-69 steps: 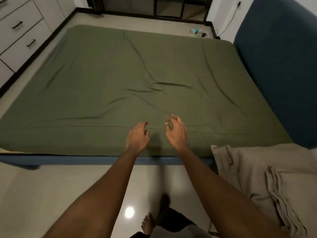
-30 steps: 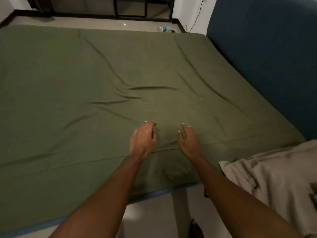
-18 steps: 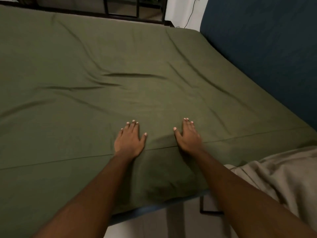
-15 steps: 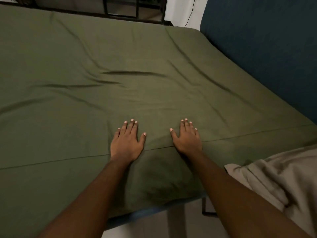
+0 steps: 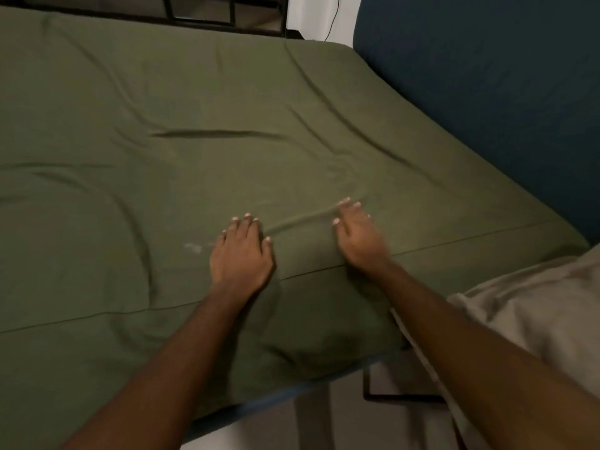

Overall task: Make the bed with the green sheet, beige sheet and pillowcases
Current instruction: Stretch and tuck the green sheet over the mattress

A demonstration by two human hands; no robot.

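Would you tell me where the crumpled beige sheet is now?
The crumpled beige sheet lies lower right in the head view, beside the spread green sheet.

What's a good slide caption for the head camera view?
Left hand and right hand smoothing the green sheet, beige sheet bunched at right.

Both bare arms reach from the near edge toward the far side. The left forearm (image 5: 168, 362) comes in from the near left and the right forearm (image 5: 470, 345) from the near right. The left hand (image 5: 242, 254) lies palm down, fingers straight and close together, thumb out to the right. The right hand (image 5: 357, 238) sits to its right and slightly farther, also palm down with fingers extended, its outline blurred. The hands are apart, and neither grips anything.
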